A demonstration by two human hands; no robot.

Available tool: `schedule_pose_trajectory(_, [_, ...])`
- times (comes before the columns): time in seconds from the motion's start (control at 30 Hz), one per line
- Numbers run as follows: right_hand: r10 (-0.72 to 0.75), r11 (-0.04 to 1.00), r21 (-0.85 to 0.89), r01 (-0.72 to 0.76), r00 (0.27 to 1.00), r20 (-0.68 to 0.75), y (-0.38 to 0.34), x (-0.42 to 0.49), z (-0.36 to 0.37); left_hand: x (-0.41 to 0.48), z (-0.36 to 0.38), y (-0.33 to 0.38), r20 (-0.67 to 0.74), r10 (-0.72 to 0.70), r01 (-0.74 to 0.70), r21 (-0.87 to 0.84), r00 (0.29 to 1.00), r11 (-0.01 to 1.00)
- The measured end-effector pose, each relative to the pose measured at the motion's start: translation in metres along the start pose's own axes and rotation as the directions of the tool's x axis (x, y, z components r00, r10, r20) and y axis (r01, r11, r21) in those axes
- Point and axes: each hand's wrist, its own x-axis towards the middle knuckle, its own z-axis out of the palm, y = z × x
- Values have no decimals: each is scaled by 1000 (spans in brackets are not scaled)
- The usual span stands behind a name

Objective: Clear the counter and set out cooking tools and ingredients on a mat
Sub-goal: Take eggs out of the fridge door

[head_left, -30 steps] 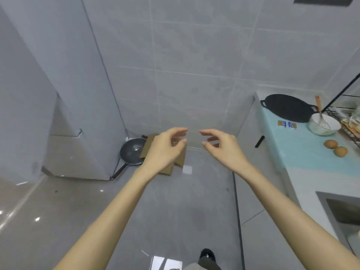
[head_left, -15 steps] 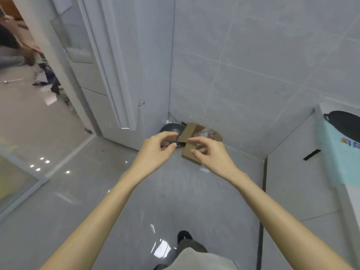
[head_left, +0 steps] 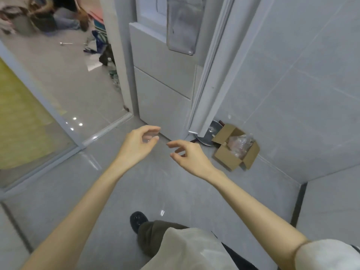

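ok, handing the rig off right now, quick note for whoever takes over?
Left hand: open, empty.
Right hand: open, empty.
Both are held out over the floor near a doorway.
Cardboard box holding a plastic bag sits on the floor in the corner. A pan lies beside it, half hidden by the door frame.
Counter and mat are out of view, so done and left cannot be judged here.

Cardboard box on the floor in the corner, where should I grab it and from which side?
Probably by its two side walls, below the flaps, coming down from the open floor side. The cardboard box sits against the tiled wall with a pan beside it, its flaps splay open and would likely bend, and a loose plastic bag fills the inside.
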Motion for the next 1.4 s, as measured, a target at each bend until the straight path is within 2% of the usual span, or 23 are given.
schedule_pose_trajectory(0.17, [31,999,20,-31,999,-8,-30,78,24,65,-57,-25,-28,-16,16,-12,999,1000])
schedule_pose_trajectory(0.33, [76,997,29,-74,995,-59,-58,145,33,136,-102,-41,1,18,-18,-54,1000,998])
schedule_pose_trajectory(0.53, [162,987,28,-160,972,-171,-76,199,31,210,-126,-45,73,106,-100,-88,992,991])
schedule_pose_trajectory(0.7, [260,965,44,-259,917,-302,-89,238,33,271,-147,-49,202,211,-194,-100,956,976])
schedule_pose_trajectory(0.83, [340,935,62,-349,833,-437,-111,266,37,317,-171,-46,318,330,-309,-116,889,944])
schedule_pose_trajectory(1.0, [424,892,142,-430,683,-595,-157,283,34,354,-206,-30,448,486,-464,-167,750,870])
schedule_pose_trajectory(1.07, [427,884,175,-434,595,-681,-184,287,29,369,-222,-17,485,561,-527,-221,670,821])
schedule_pose_trajectory(1.2, [404,882,199,-427,468,-786,-234,280,6,382,-239,22,472,684,-607,-332,556,722])
schedule_pose_trajectory(1.4, [306,890,136,-435,349,-886,-301,264,-40,390,-255,97,409,827,-677,-484,385,554])
